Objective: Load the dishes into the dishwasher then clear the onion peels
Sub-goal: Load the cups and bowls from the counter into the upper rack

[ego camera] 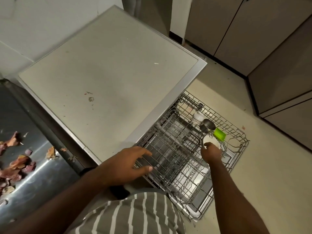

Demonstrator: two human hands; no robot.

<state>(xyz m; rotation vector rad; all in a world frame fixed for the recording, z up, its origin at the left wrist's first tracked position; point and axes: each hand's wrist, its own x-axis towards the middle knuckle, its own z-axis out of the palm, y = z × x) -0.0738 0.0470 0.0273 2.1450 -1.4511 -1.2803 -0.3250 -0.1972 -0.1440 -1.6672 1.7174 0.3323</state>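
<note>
A pale grey worktop (pixel 104 68) fills the middle of the room, framed by a metal rim (pixel 179 97) and marked with a few small stains. Beyond it the wall (pixel 42 19) is white tile. The floor (pixel 263 166) is cream and smooth. Tall beige cabinets (pixel 253 31) with dark base strips line the far side and the right — their doors shut. The light is dim and warm.

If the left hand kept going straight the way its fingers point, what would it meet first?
Probably the wire upper rack: the left hand hovers over or on its near edge, fingers pointing across it. Depth is unclear.
</note>
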